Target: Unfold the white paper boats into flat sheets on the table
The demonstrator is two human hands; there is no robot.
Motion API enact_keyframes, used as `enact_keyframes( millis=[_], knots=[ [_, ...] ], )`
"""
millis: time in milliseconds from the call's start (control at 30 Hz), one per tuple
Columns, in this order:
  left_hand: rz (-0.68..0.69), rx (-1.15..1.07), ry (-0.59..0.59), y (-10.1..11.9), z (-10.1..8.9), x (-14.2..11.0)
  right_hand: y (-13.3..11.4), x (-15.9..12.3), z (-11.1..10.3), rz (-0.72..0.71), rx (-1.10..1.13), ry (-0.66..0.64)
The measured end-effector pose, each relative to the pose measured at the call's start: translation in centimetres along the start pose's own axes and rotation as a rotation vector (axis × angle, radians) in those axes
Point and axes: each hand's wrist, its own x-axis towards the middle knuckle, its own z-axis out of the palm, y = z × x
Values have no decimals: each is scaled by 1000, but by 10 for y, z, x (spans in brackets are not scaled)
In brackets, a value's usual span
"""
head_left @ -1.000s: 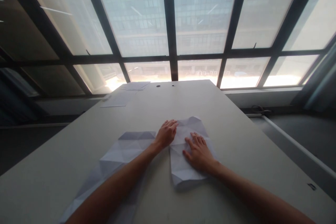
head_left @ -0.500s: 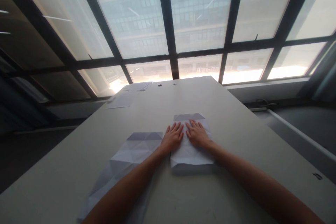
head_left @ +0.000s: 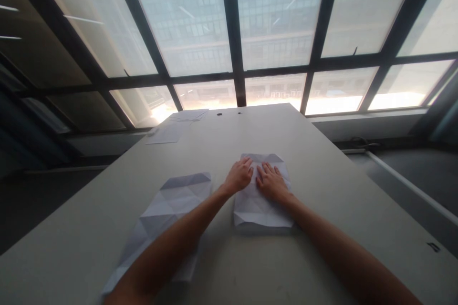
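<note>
A creased white sheet of paper (head_left: 263,214) lies on the table in front of me, its far corners folded in and its near edge lifted a little. My right hand (head_left: 271,182) rests flat on its middle with the fingers apart. On the paper's far left side is my left hand (head_left: 240,175), its fingers stretched forward and close together, palm down. Whether any paper is pinched under the left fingers cannot be seen. A second creased paper (head_left: 168,205) lies to the left, partly under my left forearm.
The long white table (head_left: 322,190) runs away from me toward tall framed windows (head_left: 272,14). At its far left end lie several flat paper sheets (head_left: 166,132). Two dark round holes (head_left: 219,114) sit near the far edge. A black mark (head_left: 433,247) is at the right edge.
My left hand has shifted slightly forward and its fingers have come together. The right hand stays spread on the paper. The second paper appears shifted left, and the view has moved slightly.
</note>
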Motion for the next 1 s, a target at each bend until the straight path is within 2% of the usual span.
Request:
enact_keyframes(
  millis=[67,133,233,333,533,633,700,767,833,900,1000],
  knots=[
    [29,-32,42,14,12,-8,0,-1,1,0,2,-7],
    [46,-44,-1,20,22,-16,0,-1,3,-11,2,-7],
    [49,-8,-43,16,28,-23,3,0,5,-41,0,-19],
    [41,25,-43,12,26,-24,15,8,3,-52,-5,-52],
    [31,36,-39,14,25,-23,66,33,-12,155,-83,-98],
    [24,31,-38,13,27,-23,76,36,-18,199,-116,-58],
    [21,28,-31,12,29,-23,67,34,-20,206,-168,46],
    [20,25,-23,11,29,-23,47,30,-19,163,-213,135],
    [18,22,-15,10,28,-23,23,23,-14,77,-183,106],
    [15,23,-10,7,26,-24,1,13,-6,44,-98,13],
    [9,28,-12,-1,24,-25,-15,-5,5,-12,-27,-24]
  ],
)
